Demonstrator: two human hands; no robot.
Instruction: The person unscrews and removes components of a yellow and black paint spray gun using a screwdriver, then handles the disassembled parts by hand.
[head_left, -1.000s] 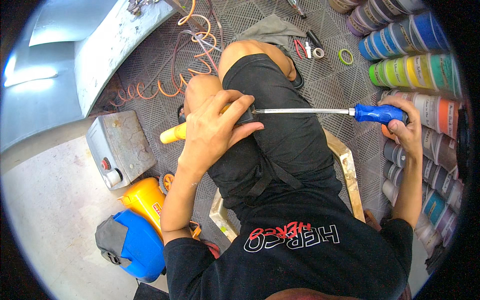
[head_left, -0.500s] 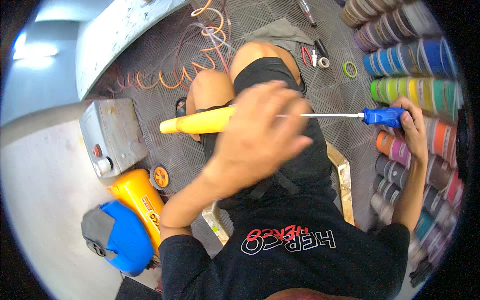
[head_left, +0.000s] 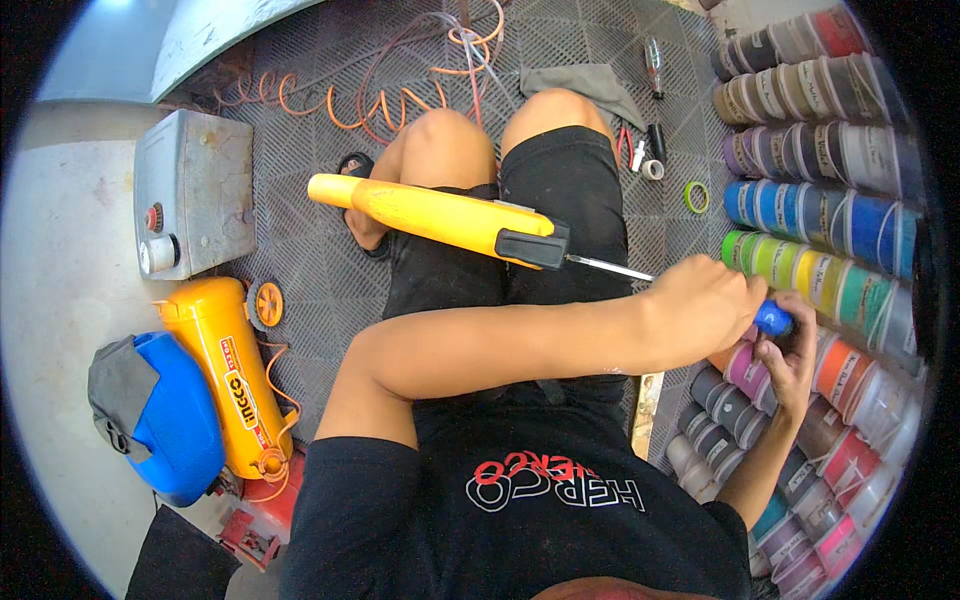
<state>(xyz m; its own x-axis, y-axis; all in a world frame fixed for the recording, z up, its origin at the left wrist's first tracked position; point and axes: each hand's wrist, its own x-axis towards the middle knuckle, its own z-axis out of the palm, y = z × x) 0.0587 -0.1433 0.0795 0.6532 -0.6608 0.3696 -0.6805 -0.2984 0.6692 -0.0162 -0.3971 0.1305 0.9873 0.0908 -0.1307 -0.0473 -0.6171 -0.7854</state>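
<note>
Across my thighs lies a long yellow tapered tool (head_left: pixel 430 212), its narrow end to the left and a black end piece (head_left: pixel 530 248) to the right. A screwdriver's thin metal shaft points at that black end, its tip at or just beside it; I cannot tell if it sits inside. My left hand (head_left: pixel 700 305) reaches over to the right, closed around the front of the blue-handled screwdriver (head_left: pixel 774 318). Around the butt of the handle curl the fingers of my right hand (head_left: pixel 793 355), with the thumb below it. Neither hand touches the yellow tool.
Stacked paint tubs (head_left: pixel 800 260) line the right side. On the dark mat lie red-handled pliers (head_left: pixel 624 145), tape rolls (head_left: pixel 696 197) and a grey cloth (head_left: pixel 585 85). Coiled orange hose (head_left: pixel 340 110) runs ahead. At left stand a grey metal box (head_left: pixel 205 190) and a yellow tank (head_left: pixel 230 380).
My left hand has left the yellow tool and moved right onto the screwdriver. The yellow tool now rests tilted on my thighs. My right hand and the screwdriver handle have come lower and nearer.
</note>
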